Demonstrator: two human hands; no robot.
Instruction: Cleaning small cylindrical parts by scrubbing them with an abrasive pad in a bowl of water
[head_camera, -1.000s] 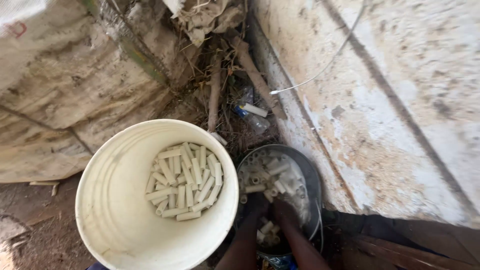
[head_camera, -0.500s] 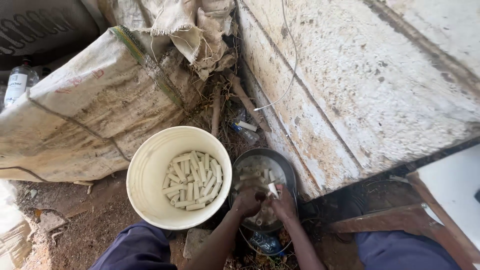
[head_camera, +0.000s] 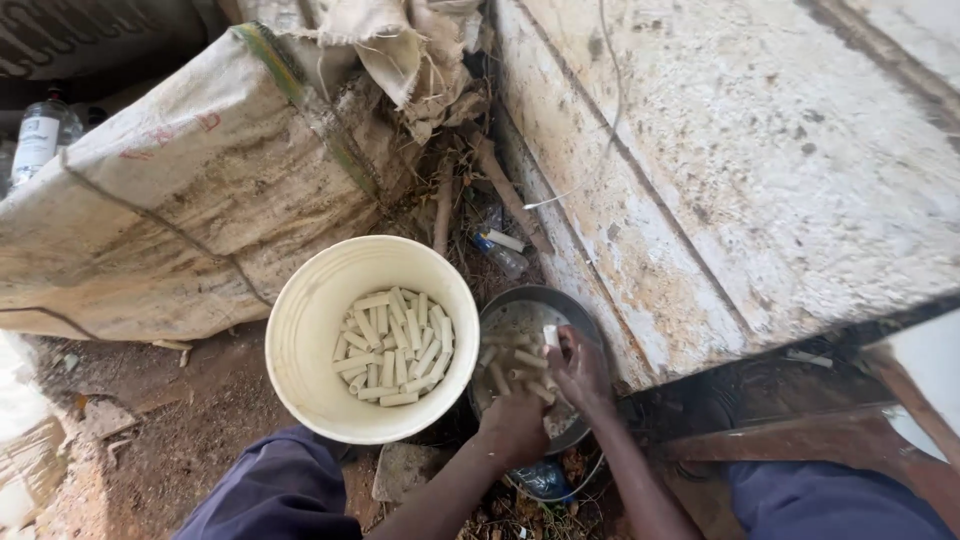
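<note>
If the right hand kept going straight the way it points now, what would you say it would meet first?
The right hand points up and leftward over the metal pan, so it would probably meet the pale cut pieces lying in the pan, then the white bucket beside it; depth is unclear.

The metal basin (head_camera: 520, 315) is hemmed by the white bucket (head_camera: 310, 330) leftward and the stained wall (head_camera: 720, 200) rightward; open room is left only above.

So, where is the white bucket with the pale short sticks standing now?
The white bucket stands on the dirt ground in the lower middle of the head view, in front of the big sack and just left of the metal bowl that both hands reach into.
</note>
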